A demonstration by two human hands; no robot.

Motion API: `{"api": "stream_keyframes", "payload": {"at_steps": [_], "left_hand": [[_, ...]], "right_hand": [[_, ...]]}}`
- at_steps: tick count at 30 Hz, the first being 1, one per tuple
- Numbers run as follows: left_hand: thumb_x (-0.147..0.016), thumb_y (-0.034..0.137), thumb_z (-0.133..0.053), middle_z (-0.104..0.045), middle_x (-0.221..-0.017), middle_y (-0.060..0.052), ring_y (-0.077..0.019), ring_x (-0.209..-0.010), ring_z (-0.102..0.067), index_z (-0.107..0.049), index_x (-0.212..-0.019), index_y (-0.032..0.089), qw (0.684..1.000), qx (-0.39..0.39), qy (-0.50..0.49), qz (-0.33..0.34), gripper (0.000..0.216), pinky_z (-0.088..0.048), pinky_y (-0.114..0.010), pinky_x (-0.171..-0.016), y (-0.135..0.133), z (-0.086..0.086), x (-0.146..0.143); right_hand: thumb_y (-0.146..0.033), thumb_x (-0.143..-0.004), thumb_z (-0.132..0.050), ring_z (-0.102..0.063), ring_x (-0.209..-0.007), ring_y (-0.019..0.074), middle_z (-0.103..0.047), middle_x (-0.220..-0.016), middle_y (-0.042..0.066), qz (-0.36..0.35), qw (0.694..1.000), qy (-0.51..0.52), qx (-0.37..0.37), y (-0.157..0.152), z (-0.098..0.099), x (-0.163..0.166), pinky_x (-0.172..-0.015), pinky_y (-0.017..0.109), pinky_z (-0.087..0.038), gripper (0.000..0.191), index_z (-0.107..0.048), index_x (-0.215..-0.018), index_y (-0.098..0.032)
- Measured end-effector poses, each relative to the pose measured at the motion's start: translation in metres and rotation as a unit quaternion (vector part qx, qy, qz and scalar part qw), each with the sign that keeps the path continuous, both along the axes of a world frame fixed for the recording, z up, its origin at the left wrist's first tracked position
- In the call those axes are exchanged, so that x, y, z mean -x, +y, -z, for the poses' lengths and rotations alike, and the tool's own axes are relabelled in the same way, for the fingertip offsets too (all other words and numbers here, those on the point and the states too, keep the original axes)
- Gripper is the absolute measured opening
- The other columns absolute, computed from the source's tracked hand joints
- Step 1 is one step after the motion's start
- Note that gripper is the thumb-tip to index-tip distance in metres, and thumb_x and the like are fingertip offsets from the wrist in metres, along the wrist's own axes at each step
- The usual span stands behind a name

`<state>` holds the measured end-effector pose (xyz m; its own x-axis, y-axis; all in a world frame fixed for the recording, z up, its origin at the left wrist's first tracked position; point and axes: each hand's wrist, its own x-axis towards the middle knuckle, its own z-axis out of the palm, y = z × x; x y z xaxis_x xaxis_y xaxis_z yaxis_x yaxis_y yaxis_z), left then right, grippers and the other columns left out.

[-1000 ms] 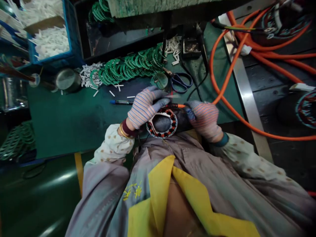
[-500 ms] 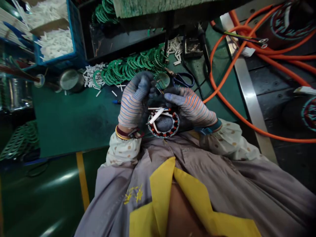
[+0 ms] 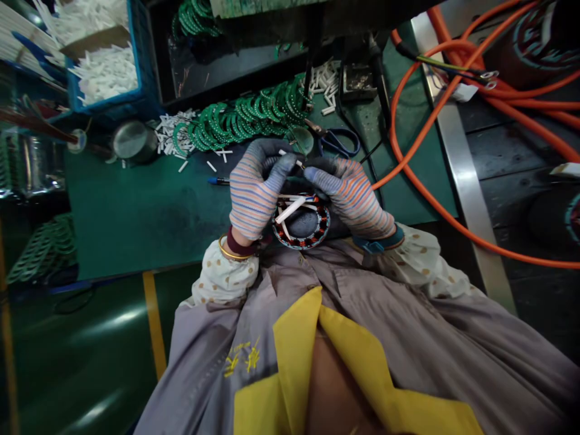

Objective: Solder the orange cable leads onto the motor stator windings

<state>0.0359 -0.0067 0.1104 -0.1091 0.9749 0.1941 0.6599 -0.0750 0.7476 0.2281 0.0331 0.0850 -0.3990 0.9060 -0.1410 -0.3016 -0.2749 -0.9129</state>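
A short white sleeve (image 3: 292,159) is pinched between thumb and fingers of my left hand (image 3: 260,184), which wears a striped glove with dark fingertips. My right hand (image 3: 347,187), gloved likewise, is closed with its fingertips at the sleeve's right end. A thin wire end seems to be in that pinch, though the fingers mostly hide it. Just below both hands, close to my lap, is a ring-shaped motor stator (image 3: 327,226) with red and black windings. Longer white sleeves (image 3: 290,209) lie across its upper left part.
Green crescent-shaped boards (image 3: 247,121) lie in a row beyond my hands, with loose white sleeves (image 3: 170,133) beside them. Blue-handled scissors (image 3: 338,142) and a blue pen (image 3: 219,180) are nearby. A blue crate (image 3: 147,84) stands far left. Orange cables (image 3: 419,130) loop across the right.
A white sleeve now shows between my left fingers, where a thin wire was visible before. My left hand has shifted slightly right and its fingertips are now close against my right ones.
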Motion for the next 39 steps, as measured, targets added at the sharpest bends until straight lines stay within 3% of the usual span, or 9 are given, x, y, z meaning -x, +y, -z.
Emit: {"api": "stream_keyframes", "payload": {"at_steps": [8, 21, 24, 27, 30, 34, 36, 39], "left_hand": [[-0.131, 0.067, -0.066, -0.092, -0.128, -0.008, -0.0288, -0.12, -0.091, -0.081, -0.138, 0.027, 0.997, 0.041, -0.026, 0.053, 0.044, -0.078, -0.04, -0.1, 0.006, -0.015, 0.007], [-0.128, 0.077, -0.064, -0.092, -0.125, -0.008, -0.0298, -0.121, -0.091, -0.082, -0.134, 0.028, 0.997, 0.048, 0.001, 0.068, 0.052, -0.077, -0.041, -0.101, 0.009, -0.016, 0.015], [-0.126, 0.077, -0.069, -0.092, -0.121, -0.007, -0.0298, -0.12, -0.091, -0.081, -0.13, 0.03, 0.997, 0.047, 0.014, 0.063, 0.049, -0.077, -0.044, -0.101, 0.01, -0.014, 0.011], [-0.124, 0.07, -0.078, -0.091, -0.116, -0.005, -0.0295, -0.115, -0.09, -0.083, -0.124, 0.029, 0.997, 0.035, 0.026, 0.068, 0.041, -0.077, -0.047, -0.103, 0.014, -0.012, 0.003], [-0.121, 0.055, -0.088, -0.09, -0.107, -0.003, -0.029, -0.102, -0.088, -0.088, -0.118, 0.026, 0.992, 0.035, 0.068, 0.101, 0.029, -0.074, -0.046, -0.096, 0.009, -0.007, -0.01], [-0.119, 0.04, -0.088, -0.09, -0.109, -0.006, -0.0332, -0.101, -0.086, -0.092, -0.122, 0.027, 0.977, 0.022, 0.192, 0.088, 0.014, -0.067, -0.045, -0.088, -0.01, 0.004, -0.024], [-0.12, 0.038, -0.084, -0.089, -0.112, -0.008, -0.034, -0.103, -0.085, -0.091, -0.124, 0.029, 0.963, -0.002, 0.26, 0.072, 0.012, -0.066, -0.044, -0.087, -0.017, 0.01, -0.025], [-0.122, 0.036, -0.076, -0.088, -0.112, -0.01, -0.0333, -0.104, -0.084, -0.088, -0.125, 0.029, 0.955, -0.038, 0.289, 0.053, 0.015, -0.066, -0.043, -0.09, -0.018, 0.016, -0.021]], "right_hand": [[-0.088, -0.08, -0.107, -0.069, -0.074, 0.0197, -0.074, -0.076, 0.001, -0.015, 0.999, -0.039, -0.019, 0.001, 0.001, -0.007, -0.073, 0.036, -0.064, 0.068, -0.079, -0.085, -0.025], [-0.086, -0.08, -0.108, -0.067, -0.075, 0.0187, -0.072, -0.076, 0.001, -0.02, 0.999, -0.028, -0.013, 0.002, -0.002, -0.006, -0.071, 0.034, -0.064, 0.068, -0.076, -0.079, -0.026], [-0.088, -0.079, -0.107, -0.072, -0.079, 0.0222, -0.078, -0.079, 0.002, -0.052, 0.999, -0.013, 0.003, 0.004, -0.001, -0.008, -0.078, 0.038, -0.069, 0.067, -0.08, -0.084, -0.027], [-0.09, -0.075, -0.108, -0.081, -0.097, 0.0282, -0.087, -0.095, 0.005, -0.089, 0.995, -0.023, -0.035, 0.009, 0.012, -0.022, -0.098, 0.046, -0.074, 0.07, -0.087, -0.094, -0.027], [-0.094, -0.09, -0.096, -0.084, -0.112, 0.0319, -0.091, -0.111, 0.008, -0.024, 0.975, -0.138, -0.174, 0.008, 0.031, -0.044, -0.112, 0.051, -0.07, 0.067, -0.092, -0.102, -0.028], [-0.09, -0.116, -0.061, -0.085, -0.117, 0.0341, -0.091, -0.118, 0.014, 0.095, 0.903, -0.29, -0.302, -0.009, 0.047, -0.046, -0.114, 0.055, -0.068, 0.071, -0.094, -0.12, -0.026], [-0.088, -0.118, -0.057, -0.084, -0.116, 0.0346, -0.091, -0.116, 0.015, 0.136, 0.891, -0.303, -0.309, -0.017, 0.046, -0.026, -0.118, 0.055, -0.067, 0.071, -0.092, -0.114, -0.026], [-0.082, -0.123, -0.051, -0.082, -0.108, 0.0308, -0.088, -0.11, 0.011, 0.144, 0.916, -0.271, -0.259, -0.015, 0.037, 0.008, -0.113, 0.05, -0.07, 0.066, -0.087, -0.109, -0.028]]}}
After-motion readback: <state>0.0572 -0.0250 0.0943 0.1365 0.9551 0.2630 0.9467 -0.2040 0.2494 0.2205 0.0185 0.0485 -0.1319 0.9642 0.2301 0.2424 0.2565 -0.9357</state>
